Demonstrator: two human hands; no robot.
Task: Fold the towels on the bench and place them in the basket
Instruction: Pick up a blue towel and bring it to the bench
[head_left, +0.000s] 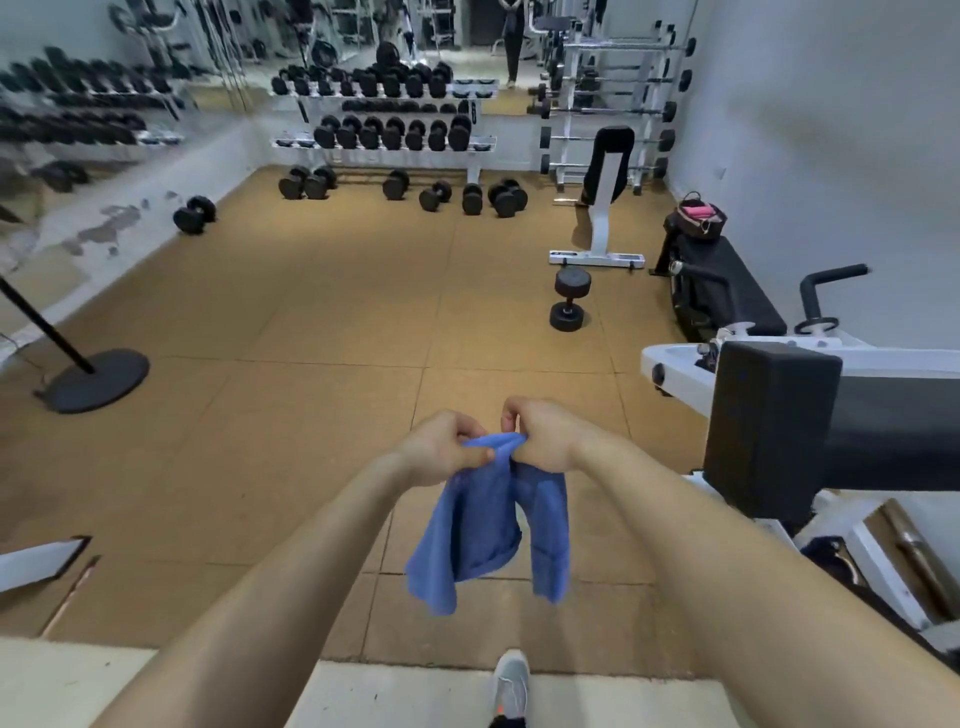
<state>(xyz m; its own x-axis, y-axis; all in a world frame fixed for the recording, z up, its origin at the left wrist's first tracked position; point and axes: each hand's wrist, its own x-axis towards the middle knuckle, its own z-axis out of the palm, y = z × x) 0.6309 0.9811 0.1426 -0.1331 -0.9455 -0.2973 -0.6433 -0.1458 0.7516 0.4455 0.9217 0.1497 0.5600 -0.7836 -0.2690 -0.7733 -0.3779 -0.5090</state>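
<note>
Together, both hands pinched one blue towel by its top edge.
The left hand (445, 448) and right hand (541, 435) gripped the towel (485, 525) nearly knuckle to knuckle, so it hung straight down beneath them in two drooping halves, long axis vertical, above the floor (311, 322) and left of the bench (883, 434). No basket could be made out; an open bag (698, 217) on the far bench (740, 283) held something pink.

Even, cool indoor light; shadows on the tan tiled floor (322, 312) are soft and faint. Wide-angle distortion bends lines near the edges. The mirrored side wall (78, 130) and black dumbbell rack (384, 124) look smeared; the blue cloth towel (488, 519) is sharper.
</note>
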